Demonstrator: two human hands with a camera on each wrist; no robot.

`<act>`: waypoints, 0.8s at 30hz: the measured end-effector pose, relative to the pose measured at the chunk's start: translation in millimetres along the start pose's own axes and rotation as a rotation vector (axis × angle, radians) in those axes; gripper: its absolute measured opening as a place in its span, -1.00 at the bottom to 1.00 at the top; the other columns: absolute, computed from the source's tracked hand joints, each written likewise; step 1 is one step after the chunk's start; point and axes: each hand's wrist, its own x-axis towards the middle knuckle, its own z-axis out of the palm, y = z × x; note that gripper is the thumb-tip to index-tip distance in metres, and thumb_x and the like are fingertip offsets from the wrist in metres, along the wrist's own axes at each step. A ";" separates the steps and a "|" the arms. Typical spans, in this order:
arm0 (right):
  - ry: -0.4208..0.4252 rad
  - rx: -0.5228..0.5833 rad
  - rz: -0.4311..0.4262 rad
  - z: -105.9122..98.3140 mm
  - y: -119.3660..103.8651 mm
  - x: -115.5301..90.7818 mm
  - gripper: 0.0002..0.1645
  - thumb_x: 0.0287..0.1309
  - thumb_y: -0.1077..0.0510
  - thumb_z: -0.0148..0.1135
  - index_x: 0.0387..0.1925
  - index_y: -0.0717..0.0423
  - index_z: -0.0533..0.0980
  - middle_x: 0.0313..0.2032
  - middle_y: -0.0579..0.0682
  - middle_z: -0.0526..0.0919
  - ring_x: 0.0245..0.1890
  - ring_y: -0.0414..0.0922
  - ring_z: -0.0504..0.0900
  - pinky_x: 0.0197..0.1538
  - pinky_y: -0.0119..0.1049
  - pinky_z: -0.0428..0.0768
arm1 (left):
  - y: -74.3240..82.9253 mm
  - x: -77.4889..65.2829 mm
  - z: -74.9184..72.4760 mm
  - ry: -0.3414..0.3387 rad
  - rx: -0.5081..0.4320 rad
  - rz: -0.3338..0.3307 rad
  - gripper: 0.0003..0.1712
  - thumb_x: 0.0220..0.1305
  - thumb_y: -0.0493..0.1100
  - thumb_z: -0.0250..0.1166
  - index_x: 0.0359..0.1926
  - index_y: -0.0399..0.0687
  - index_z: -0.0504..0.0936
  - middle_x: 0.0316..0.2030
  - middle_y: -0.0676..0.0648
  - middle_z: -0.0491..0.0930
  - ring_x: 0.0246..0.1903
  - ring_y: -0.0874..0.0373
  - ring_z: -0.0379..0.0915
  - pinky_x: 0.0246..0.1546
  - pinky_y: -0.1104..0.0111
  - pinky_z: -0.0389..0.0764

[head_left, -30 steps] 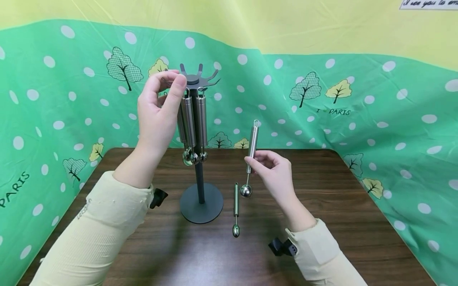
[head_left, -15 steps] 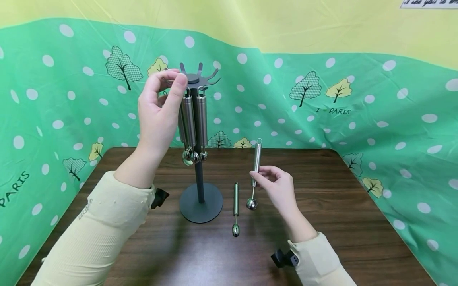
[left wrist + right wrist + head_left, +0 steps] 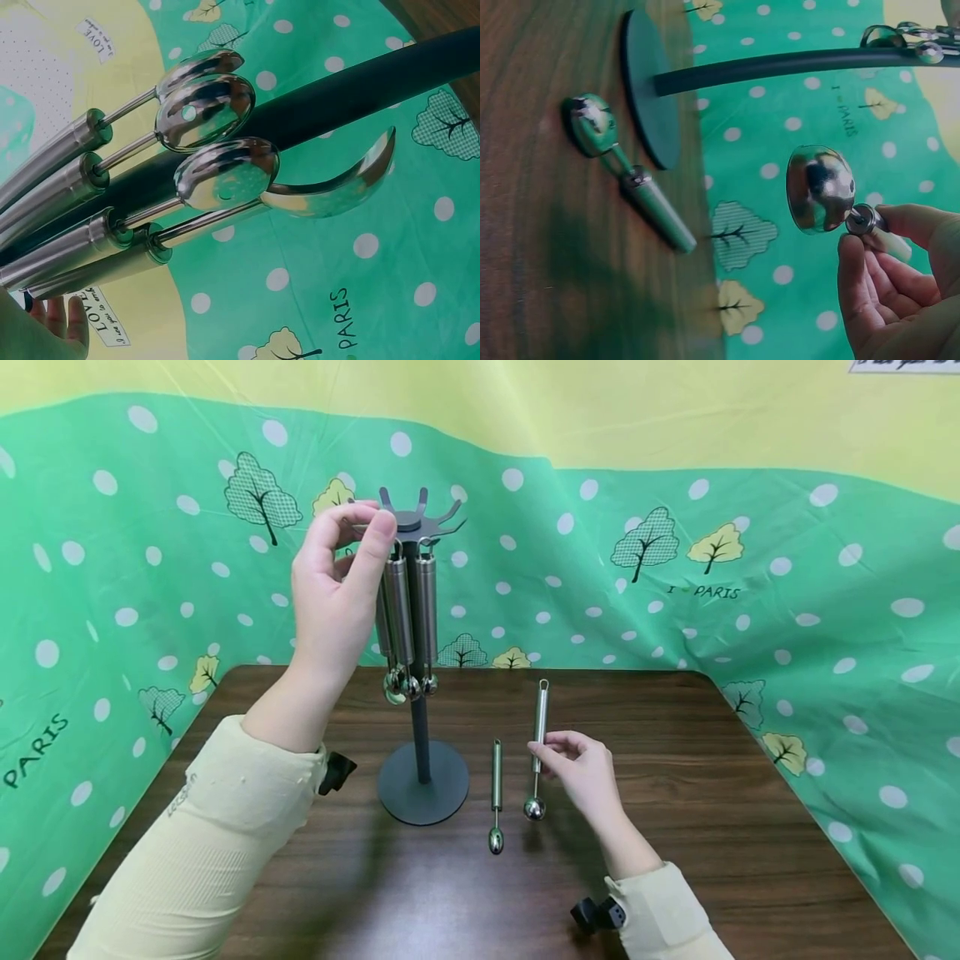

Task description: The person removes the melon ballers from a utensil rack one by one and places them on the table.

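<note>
My right hand (image 3: 588, 777) pinches a melon baller (image 3: 541, 718) by its steel handle, its round scoop hanging down a little above the table. A second melon baller (image 3: 497, 789), with an oval scoop, lies on the wood to its left. My left hand (image 3: 333, 581) holds the top of a dark grey hanging stand (image 3: 420, 727) between thumb and fingers; exactly what its fingertips grip is partly hidden. Several steel scoops (image 3: 225, 172) hang by their loops from the stand's hooks, close beside that hand. In the right wrist view the held scoop (image 3: 821, 187) shows a small hole.
The stand's round base (image 3: 423, 814) rests on a dark wooden table (image 3: 675, 827). Upward-bent hooks (image 3: 446, 514) spread from its top. A green and yellow printed cloth (image 3: 585, 552) hangs behind and at both sides.
My right hand has lowered the melon baller toward the table and slightly to the right, beside the one lying there. My left hand stays at the stand's top.
</note>
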 end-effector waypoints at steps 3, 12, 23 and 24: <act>-0.008 0.000 0.013 1.2 6.1 0.6 -0.67 0.13 0.16 0.43 -0.17 0.36 0.63 -0.37 0.12 0.77 -0.61 -0.22 0.65 -0.44 -0.40 0.65 | 0.1 0.0 0.0 -0.001 0.002 0.003 -0.87 0.34 -0.11 0.22 -0.14 -0.01 0.60 -0.02 0.05 0.58 -0.07 0.15 0.44 -0.11 0.38 0.45; -0.021 -0.025 0.048 8.0 27.1 3.4 -0.69 0.12 0.20 0.42 -0.17 0.37 0.63 -0.43 0.09 0.75 -0.64 -0.17 0.63 -0.42 -0.22 0.69 | 0.1 0.5 0.1 0.001 0.007 -0.002 -0.84 0.34 -0.12 0.22 -0.12 -0.05 0.60 -0.04 0.06 0.58 -0.07 0.16 0.44 -0.07 0.37 0.46; -0.038 -0.070 0.082 15.7 51.7 4.4 -0.68 0.10 0.17 0.43 -0.21 0.36 0.64 -0.48 0.06 0.73 -0.66 -0.13 0.64 -0.45 -0.22 0.69 | 1.2 -0.6 -0.6 0.004 0.007 0.005 -0.85 0.34 -0.13 0.22 -0.13 -0.05 0.59 -0.05 0.08 0.58 -0.09 0.16 0.44 -0.09 0.37 0.46; -0.039 -0.071 0.086 16.8 53.5 4.4 -0.68 0.10 0.17 0.43 -0.21 0.36 0.64 -0.49 0.04 0.73 -0.67 -0.13 0.64 -0.46 -0.22 0.68 | 1.2 -0.8 -0.8 0.004 0.009 0.007 -0.85 0.34 -0.13 0.22 -0.13 -0.05 0.59 -0.05 0.09 0.58 -0.09 0.16 0.44 -0.09 0.37 0.46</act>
